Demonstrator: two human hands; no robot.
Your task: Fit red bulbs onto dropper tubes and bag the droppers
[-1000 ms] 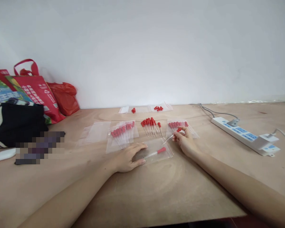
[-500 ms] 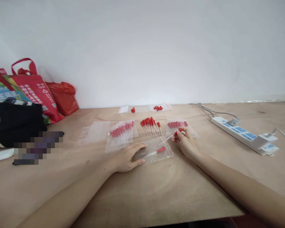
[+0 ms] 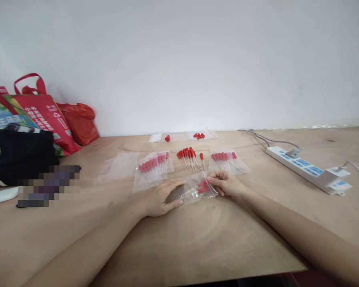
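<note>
A clear zip bag [image 3: 189, 196] lies in front of me, its mouth to the right. Inside it are glass droppers with red bulbs [image 3: 202, 190]. My left hand [image 3: 164, 198] rests over the bag's left end, thumb and fingers spread apart. At the mouth, my right hand [image 3: 226, 184] has its fingertips pinched at the end of the upper dropper [image 3: 202, 184]; the bag's film partly blurs this contact. Behind the bag lie several loose droppers [image 3: 188, 156]. Filled bags of droppers lie to the left [image 3: 151, 169] and right [image 3: 227, 159].
Flat clear bags [image 3: 119, 167] lie left of the filled ones. Red bulbs [image 3: 199, 136] sit on bags near the wall. A power strip [image 3: 302, 167] with plugs and cables is at right. At left are shopping bags [image 3: 52, 119], a black cloth item [image 3: 22, 155] and a blurred-out object [image 3: 49, 186].
My right hand has moved left to the bag's mouth and the dropper it held is now inside the bag beside the other. My left hand has stayed in place.
</note>
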